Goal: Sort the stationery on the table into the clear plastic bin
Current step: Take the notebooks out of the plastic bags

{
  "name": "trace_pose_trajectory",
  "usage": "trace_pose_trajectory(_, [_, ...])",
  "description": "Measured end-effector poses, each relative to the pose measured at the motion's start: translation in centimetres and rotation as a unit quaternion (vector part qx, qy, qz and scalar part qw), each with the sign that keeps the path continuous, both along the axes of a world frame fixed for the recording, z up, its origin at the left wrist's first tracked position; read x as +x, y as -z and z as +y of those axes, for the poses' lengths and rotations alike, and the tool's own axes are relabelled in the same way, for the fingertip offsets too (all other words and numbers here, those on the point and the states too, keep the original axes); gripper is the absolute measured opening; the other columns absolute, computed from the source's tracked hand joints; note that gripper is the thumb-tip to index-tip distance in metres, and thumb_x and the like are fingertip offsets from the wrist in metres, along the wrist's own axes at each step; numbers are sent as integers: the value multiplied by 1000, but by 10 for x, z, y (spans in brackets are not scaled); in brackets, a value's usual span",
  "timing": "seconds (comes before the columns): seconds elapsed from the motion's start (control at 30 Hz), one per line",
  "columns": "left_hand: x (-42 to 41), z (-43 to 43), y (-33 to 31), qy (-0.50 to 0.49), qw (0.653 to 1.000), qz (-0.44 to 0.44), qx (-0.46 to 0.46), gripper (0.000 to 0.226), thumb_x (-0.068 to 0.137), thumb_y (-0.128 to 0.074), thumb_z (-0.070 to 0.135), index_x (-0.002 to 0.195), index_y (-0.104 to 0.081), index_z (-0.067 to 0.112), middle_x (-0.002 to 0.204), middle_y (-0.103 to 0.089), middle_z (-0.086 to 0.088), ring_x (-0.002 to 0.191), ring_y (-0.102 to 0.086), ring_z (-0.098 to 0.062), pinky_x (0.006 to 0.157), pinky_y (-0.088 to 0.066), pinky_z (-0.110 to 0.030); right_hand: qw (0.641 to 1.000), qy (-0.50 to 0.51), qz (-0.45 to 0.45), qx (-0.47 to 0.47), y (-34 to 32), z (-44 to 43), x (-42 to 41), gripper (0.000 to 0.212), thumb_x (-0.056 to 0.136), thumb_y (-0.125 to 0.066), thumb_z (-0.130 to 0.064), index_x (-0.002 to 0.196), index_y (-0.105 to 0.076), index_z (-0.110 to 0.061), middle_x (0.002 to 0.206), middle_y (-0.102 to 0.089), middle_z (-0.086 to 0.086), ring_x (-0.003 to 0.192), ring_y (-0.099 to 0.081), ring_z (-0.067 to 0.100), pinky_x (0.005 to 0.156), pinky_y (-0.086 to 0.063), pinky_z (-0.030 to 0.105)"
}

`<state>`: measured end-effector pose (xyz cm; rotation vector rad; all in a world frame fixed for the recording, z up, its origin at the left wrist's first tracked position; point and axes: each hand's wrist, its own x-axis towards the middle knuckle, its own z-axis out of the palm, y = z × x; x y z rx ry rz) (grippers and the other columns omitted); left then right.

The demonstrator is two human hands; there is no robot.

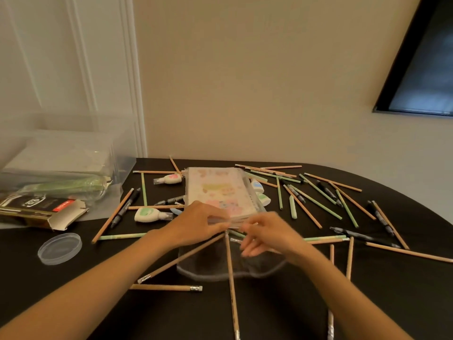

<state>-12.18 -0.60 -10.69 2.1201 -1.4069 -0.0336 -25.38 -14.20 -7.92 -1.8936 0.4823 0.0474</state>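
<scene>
Black table point(416, 290), its far edge against the wall and its right edge curving round toward me. I see the notebooks point(215, 190) stacked near the middle, long side running away from me, with stationery packed against both flanks.

My left hand point(198, 224) grips the near edge of the stack, fingers curled onto it. The right hand point(264, 234) is at the stack's near right corner, just beside the left. It is blurred, with its fingers spread, and I cannot tell whether it holds anything.

The bin point(61, 153) stands at the far left corner, well apart from the notebooks, with pale flat things already inside. In front of it lie a torn box point(41, 212) and a round clear lid point(60, 248).

Pencils point(231, 278) fan out from under the hands toward me, and more of them cross each other to the right among black pens point(329, 191). Correction tapes point(147, 215) lie at the left of the stack, and others touch its right side. A clear pouch point(230, 266) lies flat under the wrists, crossed by two pencils.

Open room is thin. There is a bare strip between the lid and the left forearm, another patch near the right edge, and a narrow lane from the notebooks' left side toward the bin, broken by a few pencils and a pen.
</scene>
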Motion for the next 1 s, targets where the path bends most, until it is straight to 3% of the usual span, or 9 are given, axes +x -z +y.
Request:
trace_pose_trajectory(0.1, [0,13,-2,43,985,-136,101,34,97,-45,23,129,-54,18,140,-45,5,124,-45,-10,97,-34,-17,978,66,-91,-175,-16,-35,-6,18,96,-46,-10,106,-62,-11,79,-69,11,61,-66,14,55,-55,21])
trace_pose_trajectory(0.17, [0,19,-5,58,969,-198,135,35,99,-40,19,133,-48,18,143,-35,4,122,-44,-13,95,-38,-20,888,45,-79,-451,-18,-59,-3,39,94,-47,-5,129,-51,-23,114,-65,9,91,-65,15,71,-54,25])
trace_pose_trajectory(0.23, [4,25,-8,51,958,-237,156,35,99,-40,18,133,-45,20,144,-30,3,124,-40,-13,97,-37,-22,768,-106,-28,-630,-4,-77,0,77,89,-52,-1,147,-18,-37,155,-22,1,131,-41,18,87,-49,25])
trace_pose_trajectory(0.33, [17,40,-9,62,931,-298,202,49,92,-49,8,137,-39,24,144,-31,1,128,-36,-13,104,-33,-22,702,-261,-39,-662,12,-81,-3,93,88,-55,-2,140,9,-44,150,23,-12,141,12,13,107,-35,29])
trace_pose_trajectory(0.47, [28,61,-4,118,877,-410,221,79,68,-76,5,138,-43,18,135,-50,-6,122,-50,-22,102,-38,-29,693,-305,-67,-650,18,-79,-4,80,89,-55,-2,145,-7,-32,147,9,-15,136,12,6,115,-17,33])
trace_pose_trajectory(0.63, [24,54,3,163,869,-447,139,50,61,-84,31,107,-67,21,100,-64,5,86,-64,-8,76,-54,-22,645,-341,-173,-662,28,-85,-4,58,73,-77,-14,127,-57,-19,140,-48,1,130,-44,25,96,-49,42])
trace_pose_trajectory(0.77, [29,54,4,148,892,-411,117,41,60,-86,24,97,-69,22,94,-66,5,81,-64,-7,70,-55,-20,774,-263,-102,-567,28,-78,-12,37,97,-47,-25,133,-48,-32,143,-37,-14,119,-54,13,97,-45,26])
trace_pose_trajectory(0.9, [35,59,10,77,945,-310,77,27,72,-77,18,98,-70,22,98,-68,3,88,-65,-8,75,-56,-22,900,-117,-90,-410,28,-73,-6,29,98,-41,-33,112,-64,-22,79,-62,-11,63,-54,2,62,-40,11])
trace_pose_trajectory(1.0, [31,57,9,-29,989,-146,1,17,88,-62,17,101,-72,16,99,-70,1,89,-64,-9,83,-52,-27,940,-32,-104,-325,27,-70,6,36,98,-40,-32,89,-68,-11,77,-65,-1,74,-62,10,73,-46,18])
